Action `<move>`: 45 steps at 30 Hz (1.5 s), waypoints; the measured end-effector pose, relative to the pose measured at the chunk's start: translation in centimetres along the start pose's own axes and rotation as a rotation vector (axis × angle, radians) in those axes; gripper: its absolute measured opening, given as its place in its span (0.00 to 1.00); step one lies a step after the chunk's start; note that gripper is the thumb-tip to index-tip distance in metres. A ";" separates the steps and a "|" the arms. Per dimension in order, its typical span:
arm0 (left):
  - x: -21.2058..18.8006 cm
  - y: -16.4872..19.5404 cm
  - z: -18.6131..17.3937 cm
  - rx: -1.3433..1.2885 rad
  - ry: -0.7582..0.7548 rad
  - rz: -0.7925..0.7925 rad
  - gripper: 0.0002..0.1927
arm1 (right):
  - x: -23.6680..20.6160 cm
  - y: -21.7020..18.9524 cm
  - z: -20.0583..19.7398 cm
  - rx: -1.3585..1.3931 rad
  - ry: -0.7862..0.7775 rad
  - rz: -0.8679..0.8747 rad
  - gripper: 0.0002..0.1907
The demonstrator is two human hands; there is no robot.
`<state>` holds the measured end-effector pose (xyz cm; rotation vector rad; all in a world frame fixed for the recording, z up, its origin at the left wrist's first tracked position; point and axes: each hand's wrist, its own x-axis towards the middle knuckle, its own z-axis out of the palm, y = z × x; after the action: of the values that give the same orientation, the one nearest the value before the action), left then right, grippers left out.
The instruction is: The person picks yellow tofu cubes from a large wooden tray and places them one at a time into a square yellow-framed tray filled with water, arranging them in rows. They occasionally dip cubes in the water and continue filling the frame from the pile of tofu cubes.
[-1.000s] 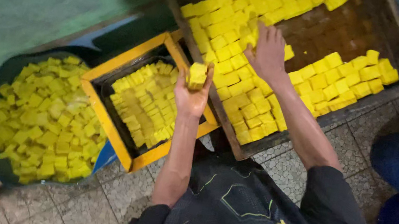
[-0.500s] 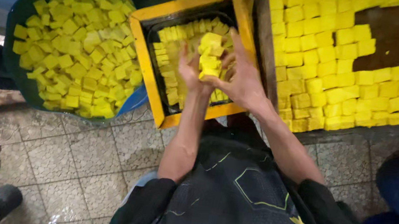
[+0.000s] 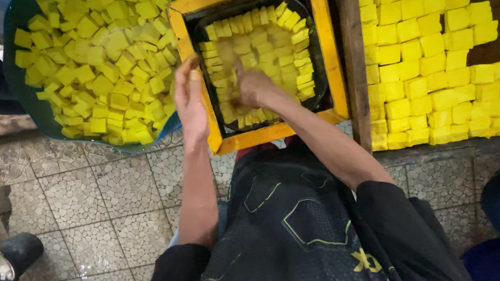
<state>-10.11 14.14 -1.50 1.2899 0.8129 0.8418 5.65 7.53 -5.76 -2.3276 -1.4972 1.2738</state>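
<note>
While your right hand point(image 3: 252, 84) presses loosely open on soft, crumbly yellow cubes point(image 3: 278, 39) inside the yellow-framed tray point(image 3: 319, 32), your empty left hand point(image 3: 187, 95) rests open on its edge; cradle cubes underneath.

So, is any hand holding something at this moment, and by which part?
Neither hand clearly holds anything. The left hand rests open on the yellow frame. The right hand lies among the yellow cubes in the black tray, blurred, so a grip cannot be told.

No packages, labels, signs or screens show anywhere in this view. The yellow cubes lie loose in open containers, and none of them is wrapped.
</note>
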 end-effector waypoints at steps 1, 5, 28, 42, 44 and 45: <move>0.0 0.2 -0.1 0.070 -0.009 0.028 0.22 | 0.5 -0.6 0.1 -0.021 -0.006 -0.006 0.54; 1.5 -0.9 1.0 0.421 -0.110 0.061 0.20 | 1.5 -1.7 0.5 -0.195 0.005 -0.095 0.40; 0.4 -0.3 6.9 1.084 -0.510 0.326 0.20 | -20.5 33.1 -13.1 0.138 1.451 0.356 0.13; -4.8 -0.9 5.1 0.804 -0.301 -0.009 0.18 | -17.9 30.6 -11.7 -0.290 1.205 0.175 0.26; -4.3 -0.7 5.5 0.832 -0.320 -0.079 0.22 | -18.7 28.0 -13.2 0.085 1.187 0.038 0.26; -3.7 -0.8 5.7 0.857 -0.316 -0.124 0.26 | -18.9 26.4 -13.7 0.225 1.208 -0.026 0.24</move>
<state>-6.84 8.14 -1.57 2.0283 1.0234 0.1468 30.52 -16.28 1.52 -2.1460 -0.8578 -0.1010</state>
